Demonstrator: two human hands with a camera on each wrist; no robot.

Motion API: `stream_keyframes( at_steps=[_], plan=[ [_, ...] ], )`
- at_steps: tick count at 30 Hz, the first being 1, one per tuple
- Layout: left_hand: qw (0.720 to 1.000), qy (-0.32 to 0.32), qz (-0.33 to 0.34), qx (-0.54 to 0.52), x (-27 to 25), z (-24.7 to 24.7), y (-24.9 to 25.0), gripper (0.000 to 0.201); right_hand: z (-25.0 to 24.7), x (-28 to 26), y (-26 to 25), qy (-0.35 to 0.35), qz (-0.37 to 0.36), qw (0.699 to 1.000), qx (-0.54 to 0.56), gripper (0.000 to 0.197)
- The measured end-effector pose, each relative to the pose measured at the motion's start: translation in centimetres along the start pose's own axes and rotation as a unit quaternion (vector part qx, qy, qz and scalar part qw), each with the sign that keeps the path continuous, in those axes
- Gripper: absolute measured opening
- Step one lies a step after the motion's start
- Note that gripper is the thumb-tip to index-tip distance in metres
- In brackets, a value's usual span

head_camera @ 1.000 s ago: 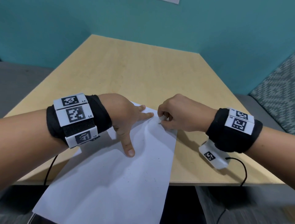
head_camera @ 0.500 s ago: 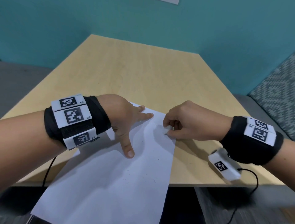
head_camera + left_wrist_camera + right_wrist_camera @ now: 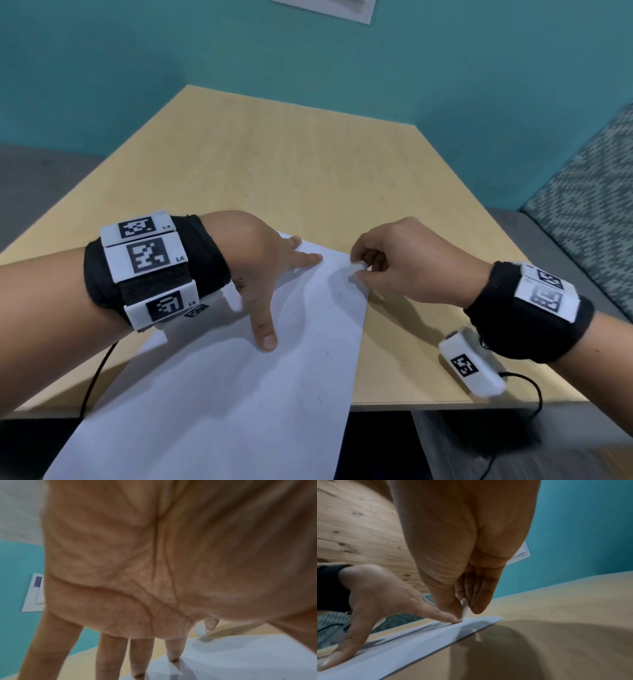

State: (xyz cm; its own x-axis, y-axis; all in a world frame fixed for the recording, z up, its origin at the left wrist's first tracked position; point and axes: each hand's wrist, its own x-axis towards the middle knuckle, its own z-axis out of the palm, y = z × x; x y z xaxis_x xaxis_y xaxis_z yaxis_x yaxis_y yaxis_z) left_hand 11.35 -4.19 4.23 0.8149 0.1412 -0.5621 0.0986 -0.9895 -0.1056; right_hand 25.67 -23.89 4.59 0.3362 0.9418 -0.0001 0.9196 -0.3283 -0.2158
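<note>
A white sheet of paper point(image 3: 239, 394) lies on the wooden table point(image 3: 308, 164), and its near end hangs over the front edge. My left hand point(image 3: 274, 284) presses flat on the sheet's far part with straight, spread fingers and the thumb pointing toward me. My right hand point(image 3: 363, 270) hovers at the sheet's far right edge and pinches a small white piece point(image 3: 358, 268) between thumb and fingers. In the right wrist view the small white piece point(image 3: 464, 605) sits just above the paper point(image 3: 402, 649), close to the left hand point(image 3: 385, 608). What the piece is cannot be made out.
A teal wall point(image 3: 445, 68) rises behind the table, with a white notice point(image 3: 329, 8) on it. A patterned cushion point(image 3: 589, 205) stands at the right. Black cables point(image 3: 534, 394) hang off both wristbands past the table's front edge. Bare tabletop stretches beyond the hands.
My right hand has drawn back to the right, from the sheet's far corner to its right edge, still pinching the white piece. The left hand and the paper have stayed put.
</note>
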Motion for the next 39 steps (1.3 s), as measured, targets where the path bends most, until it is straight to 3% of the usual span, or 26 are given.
stream_keyframes(
  at_steps=[6,12,17,21,26,32,36,39],
  plan=[
    [1.0,-0.007,-0.001,-0.002,-0.5,-0.2,0.2,0.138,0.5,2.5,-1.0,-0.025,-0.007,0.999,-0.032,0.011],
    [1.0,-0.008,-0.002,0.0,-0.6,-0.2,0.3,0.135,0.2,1.7,-1.4,-0.069,-0.037,0.997,-0.02,0.017],
    [1.0,-0.021,-0.009,-0.001,-0.4,-0.3,0.3,0.139,0.4,1.3,-1.2,-0.033,-0.005,0.999,-0.041,0.012],
    [0.996,-0.084,-0.036,0.014,-0.7,-1.2,0.8,0.15,1.3,-0.7,-3.1,-0.059,-0.048,0.996,-0.037,0.014],
    [0.995,-0.088,-0.036,0.021,-1.0,-1.5,1.1,0.149,0.8,-0.3,-2.0,-0.037,0.001,0.998,-0.051,0.013],
    [0.996,-0.082,-0.041,-0.002,-1.0,-1.4,0.5,0.152,1.2,-1.6,-3.3,-0.046,-0.022,0.997,-0.06,0.014],
    [0.995,-0.069,-0.076,-0.016,-0.8,-1.1,-0.5,0.153,-0.5,-2.8,-0.7,0.004,0.031,0.998,-0.047,0.017],
    [0.993,-0.049,-0.101,-0.043,-0.4,-1.2,-1.6,0.151,-1.0,-4.3,2.3,-0.022,0.101,0.993,-0.048,0.02]
  ],
)
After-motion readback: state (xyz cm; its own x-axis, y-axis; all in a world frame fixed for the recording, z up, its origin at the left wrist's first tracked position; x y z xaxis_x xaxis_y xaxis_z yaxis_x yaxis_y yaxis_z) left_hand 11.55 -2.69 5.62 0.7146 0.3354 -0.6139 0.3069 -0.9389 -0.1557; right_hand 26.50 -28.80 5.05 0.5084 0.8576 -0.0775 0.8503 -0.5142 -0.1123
